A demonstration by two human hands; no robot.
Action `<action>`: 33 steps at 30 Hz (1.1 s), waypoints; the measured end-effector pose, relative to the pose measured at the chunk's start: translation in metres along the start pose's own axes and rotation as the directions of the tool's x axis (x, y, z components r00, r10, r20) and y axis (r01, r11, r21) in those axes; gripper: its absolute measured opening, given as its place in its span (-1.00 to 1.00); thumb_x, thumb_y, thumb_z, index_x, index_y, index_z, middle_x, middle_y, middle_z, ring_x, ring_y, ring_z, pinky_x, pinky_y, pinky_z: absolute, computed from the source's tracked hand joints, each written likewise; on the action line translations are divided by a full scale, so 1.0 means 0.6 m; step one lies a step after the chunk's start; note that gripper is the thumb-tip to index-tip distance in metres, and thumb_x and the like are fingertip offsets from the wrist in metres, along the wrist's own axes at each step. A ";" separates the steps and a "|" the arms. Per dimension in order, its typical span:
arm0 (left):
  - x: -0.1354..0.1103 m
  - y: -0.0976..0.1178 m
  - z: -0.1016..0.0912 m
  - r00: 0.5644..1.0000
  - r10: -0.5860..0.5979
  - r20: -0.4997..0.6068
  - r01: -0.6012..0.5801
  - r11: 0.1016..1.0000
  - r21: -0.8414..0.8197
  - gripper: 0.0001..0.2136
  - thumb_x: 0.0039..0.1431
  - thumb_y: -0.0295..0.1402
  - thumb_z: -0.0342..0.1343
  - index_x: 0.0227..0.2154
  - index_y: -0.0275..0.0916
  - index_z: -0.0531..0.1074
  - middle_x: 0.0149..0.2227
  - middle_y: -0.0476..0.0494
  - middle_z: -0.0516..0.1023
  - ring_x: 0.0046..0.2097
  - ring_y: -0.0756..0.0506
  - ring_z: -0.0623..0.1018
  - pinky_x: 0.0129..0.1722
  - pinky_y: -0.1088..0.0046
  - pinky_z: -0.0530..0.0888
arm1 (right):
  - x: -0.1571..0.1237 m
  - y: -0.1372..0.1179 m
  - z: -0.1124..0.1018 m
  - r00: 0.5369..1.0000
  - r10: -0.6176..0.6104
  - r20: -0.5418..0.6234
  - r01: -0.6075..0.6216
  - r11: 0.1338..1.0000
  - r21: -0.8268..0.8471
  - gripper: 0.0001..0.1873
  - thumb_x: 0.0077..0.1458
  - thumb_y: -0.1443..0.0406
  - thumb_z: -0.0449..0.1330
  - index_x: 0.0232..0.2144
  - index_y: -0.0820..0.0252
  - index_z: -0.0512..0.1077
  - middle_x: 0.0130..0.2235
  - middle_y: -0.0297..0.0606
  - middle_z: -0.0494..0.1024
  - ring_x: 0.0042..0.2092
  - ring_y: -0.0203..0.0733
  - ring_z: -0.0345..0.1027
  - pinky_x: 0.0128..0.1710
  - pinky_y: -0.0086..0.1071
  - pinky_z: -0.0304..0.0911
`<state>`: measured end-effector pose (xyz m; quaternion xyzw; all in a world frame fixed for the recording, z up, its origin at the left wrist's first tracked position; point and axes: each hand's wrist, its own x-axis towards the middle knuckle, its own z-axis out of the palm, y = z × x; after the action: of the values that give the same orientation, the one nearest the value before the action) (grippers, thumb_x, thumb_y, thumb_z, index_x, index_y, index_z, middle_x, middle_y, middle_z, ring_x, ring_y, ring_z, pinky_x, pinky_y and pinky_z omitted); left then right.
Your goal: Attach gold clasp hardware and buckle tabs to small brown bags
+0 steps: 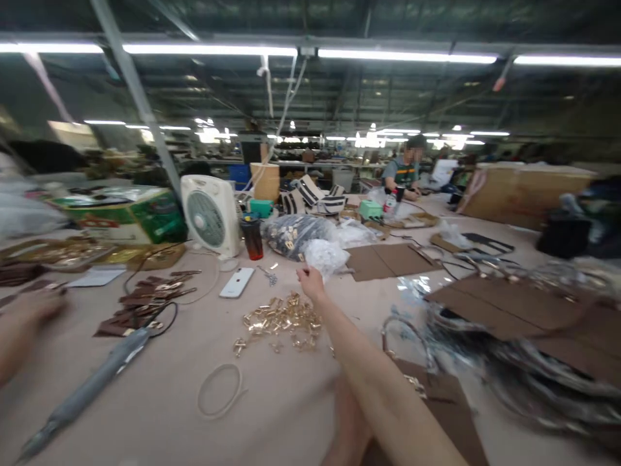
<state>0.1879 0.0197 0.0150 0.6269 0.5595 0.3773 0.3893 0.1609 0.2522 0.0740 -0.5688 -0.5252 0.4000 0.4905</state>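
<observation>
White bag (326,257) wants light touch near the right hand (310,282); whether its curled fingers or the left hand (44,304) grip anything, I cannot tell.

The pale table (160,401) carried a white phone (237,283). To the phone's right lay heaped gold-coloured fittings (284,317) and, farther off, a brown panel (391,260); to its left, brown strips (154,288) and a grey tool (92,382); before it, a pale loop (198,393); behind it, a fan (208,217) and a dark cup (252,239).
</observation>
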 end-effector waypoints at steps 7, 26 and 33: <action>0.008 -0.022 0.012 0.995 0.095 0.026 -0.091 0.988 -0.122 -0.64 0.37 -0.25 -0.04 0.13 -0.15 0.45 0.09 -0.26 0.64 0.11 -0.27 0.61 0.10 0.17 0.51 | -0.041 -0.061 -0.140 0.998 0.049 -0.038 -0.024 0.867 0.498 -0.80 0.25 0.21 0.27 -0.09 0.09 0.46 -0.43 -0.51 0.52 -0.43 -0.44 0.39 -0.42 -0.59 0.34; 0.023 -0.058 -0.011 0.995 -0.079 -0.060 0.007 0.660 -0.752 -0.53 0.24 0.07 0.21 -0.06 -0.26 0.54 -0.15 -0.17 0.68 -0.09 -0.17 0.63 0.00 0.31 0.55 | -0.422 0.097 -0.255 0.955 -0.076 -0.287 0.122 0.982 0.144 -0.68 0.18 0.06 0.35 -0.16 0.17 0.58 -0.24 -0.22 0.64 -0.32 -0.21 0.55 -0.26 -0.33 0.51; 0.021 -0.055 -0.011 0.995 -0.017 -0.095 -0.057 0.689 -0.722 -0.59 0.32 0.03 0.14 -0.07 -0.25 0.55 -0.10 -0.19 0.67 0.08 -0.22 0.59 0.21 0.22 0.44 | -0.427 0.123 -0.227 0.913 -0.177 -0.368 0.164 0.984 -0.067 -0.66 0.20 0.05 0.30 -0.16 0.17 0.63 -0.20 -0.13 0.68 -0.22 -0.11 0.58 -0.17 -0.28 0.52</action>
<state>0.1694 0.0349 -0.0119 0.4105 0.3761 0.6005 0.5740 0.2751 -0.0176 0.0137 -0.5949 -0.4770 0.2311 0.6042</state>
